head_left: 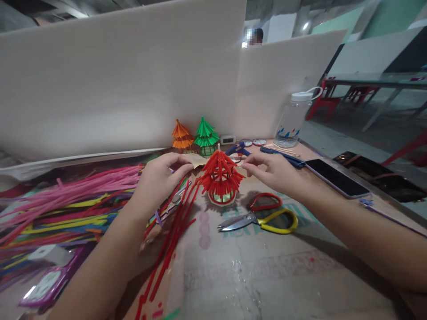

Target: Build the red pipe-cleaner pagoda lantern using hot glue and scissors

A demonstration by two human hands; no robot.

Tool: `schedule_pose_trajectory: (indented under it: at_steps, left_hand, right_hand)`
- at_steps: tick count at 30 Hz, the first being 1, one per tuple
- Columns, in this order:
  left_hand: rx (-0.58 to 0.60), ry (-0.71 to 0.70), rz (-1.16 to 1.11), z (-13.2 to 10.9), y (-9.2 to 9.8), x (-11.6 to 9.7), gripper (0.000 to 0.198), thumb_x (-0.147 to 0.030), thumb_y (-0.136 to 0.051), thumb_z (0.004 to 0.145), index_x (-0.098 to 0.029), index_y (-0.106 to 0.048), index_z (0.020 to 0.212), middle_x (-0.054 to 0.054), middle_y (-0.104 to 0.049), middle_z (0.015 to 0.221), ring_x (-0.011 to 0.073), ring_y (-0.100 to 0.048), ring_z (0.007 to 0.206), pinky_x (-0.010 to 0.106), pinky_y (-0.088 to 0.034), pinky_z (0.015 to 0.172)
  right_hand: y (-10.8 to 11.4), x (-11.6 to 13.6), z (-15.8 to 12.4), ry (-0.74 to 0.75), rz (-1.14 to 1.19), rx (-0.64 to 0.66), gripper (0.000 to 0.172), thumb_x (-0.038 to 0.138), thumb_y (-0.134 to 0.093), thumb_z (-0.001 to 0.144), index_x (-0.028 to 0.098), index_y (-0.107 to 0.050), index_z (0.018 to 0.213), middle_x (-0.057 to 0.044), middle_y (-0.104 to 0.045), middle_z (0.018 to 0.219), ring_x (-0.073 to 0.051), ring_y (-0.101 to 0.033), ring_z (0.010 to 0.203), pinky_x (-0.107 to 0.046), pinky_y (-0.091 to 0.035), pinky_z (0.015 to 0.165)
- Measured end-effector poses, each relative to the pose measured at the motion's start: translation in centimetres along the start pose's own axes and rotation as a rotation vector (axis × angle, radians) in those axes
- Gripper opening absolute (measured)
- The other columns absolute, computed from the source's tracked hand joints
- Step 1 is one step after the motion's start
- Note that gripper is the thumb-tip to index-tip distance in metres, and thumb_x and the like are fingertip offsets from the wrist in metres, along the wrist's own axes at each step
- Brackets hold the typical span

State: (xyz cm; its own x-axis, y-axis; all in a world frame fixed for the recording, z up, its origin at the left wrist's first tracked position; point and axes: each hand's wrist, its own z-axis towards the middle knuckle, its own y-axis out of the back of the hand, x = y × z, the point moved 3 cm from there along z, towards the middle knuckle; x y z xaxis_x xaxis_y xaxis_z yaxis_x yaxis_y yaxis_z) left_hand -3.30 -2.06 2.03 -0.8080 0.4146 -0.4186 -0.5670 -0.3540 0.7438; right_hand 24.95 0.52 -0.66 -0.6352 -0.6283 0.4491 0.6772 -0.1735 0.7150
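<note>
A small red pipe-cleaner tower (222, 178) with a tiered, fringed roof stands upright on the work surface between my hands. My left hand (163, 175) is left of it, thumb and forefinger pinched together beside a piece of brown paper (196, 161); whether they grip it is unclear. To the tower's right, my right hand (271, 171) has its fingers curled together near the blue glue gun (238, 149); anything between the fingertips is too small to make out. Scissors (255, 218) with one red and one yellow handle lie open in front. Long red pipe cleaners (173, 235) lie to the left.
Orange (182, 135) and green (206, 133) towers stand behind. Many coloured pipe cleaners (76, 204) fill the left side, beside a purple package (53, 280). A water bottle (288, 122), a phone (336, 178) and a dark-blue tool (283, 156) are at right. A white partition (133, 80) rises behind.
</note>
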Motion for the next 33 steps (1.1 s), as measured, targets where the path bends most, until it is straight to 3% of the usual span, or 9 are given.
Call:
schedule_pose_trajectory:
  at_steps: [6,11,15,19,25,33]
  left_hand:
    - [0.191,0.118,-0.037,-1.3,-1.1,2.9,0.026,-0.037,-0.058,0.089,-0.02,-0.071,0.104,0.004,-0.077,0.101,0.0211,-0.07,0.092,0.03,-0.052,0.086]
    - [0.304,0.179,0.033,-3.5,-2.9,3.6,0.029,-0.036,-0.048,0.09,-0.019,-0.067,0.104,0.005,-0.076,0.1,0.0221,-0.069,0.087,0.032,-0.052,0.081]
    - [0.353,0.205,0.053,-5.2,-4.3,3.4,0.022,-0.03,-0.049,0.086,-0.019,-0.065,0.095,0.003,-0.073,0.088,0.0201,-0.067,0.077,0.029,-0.048,0.071]
    - [0.367,0.194,0.073,-5.7,-4.5,3.3,0.017,-0.028,-0.048,0.085,-0.02,-0.063,0.09,0.002,-0.072,0.086,0.0195,-0.066,0.076,0.029,-0.046,0.071]
    - [0.379,0.169,0.109,-5.9,-4.0,3.0,0.02,-0.028,-0.044,0.089,-0.019,-0.061,0.095,0.005,-0.072,0.091,0.0213,-0.067,0.079,0.031,-0.047,0.075]
    - [0.383,0.17,0.181,-6.2,-4.1,3.1,0.029,-0.027,-0.039,0.094,-0.021,-0.064,0.107,0.007,-0.076,0.104,0.0255,-0.072,0.097,0.034,-0.05,0.083]
  right_hand:
    - [-2.5,-6.4,-4.5,-0.247,-0.024,0.002,0.026,0.038,-0.052,0.092,0.021,-0.067,0.08,-0.008,-0.075,0.08,-0.022,-0.068,0.072,-0.033,-0.05,0.067]
    - [-4.1,-9.6,-5.2,-0.315,-0.028,0.008,0.025,0.038,-0.052,0.091,0.02,-0.067,0.082,-0.01,-0.077,0.081,-0.026,-0.071,0.075,-0.037,-0.052,0.071]
    - [-4.9,-10.5,-5.2,-0.338,-0.018,0.052,0.026,0.038,-0.052,0.092,0.019,-0.069,0.088,-0.01,-0.078,0.084,-0.026,-0.072,0.077,-0.036,-0.053,0.072]
    - [-5.2,-10.7,-5.2,-0.33,-0.027,0.071,0.025,0.037,-0.053,0.092,0.019,-0.07,0.089,-0.01,-0.078,0.087,-0.026,-0.072,0.082,-0.036,-0.051,0.076]
    - [-5.2,-10.4,-4.9,-0.319,-0.018,0.077,0.026,0.036,-0.053,0.092,0.018,-0.07,0.087,-0.01,-0.077,0.084,-0.025,-0.07,0.078,-0.035,-0.051,0.072]
    - [-5.4,-11.0,-4.9,-0.32,0.007,0.088,0.027,0.038,-0.053,0.092,0.017,-0.07,0.089,-0.011,-0.077,0.087,-0.025,-0.071,0.078,-0.035,-0.053,0.072]
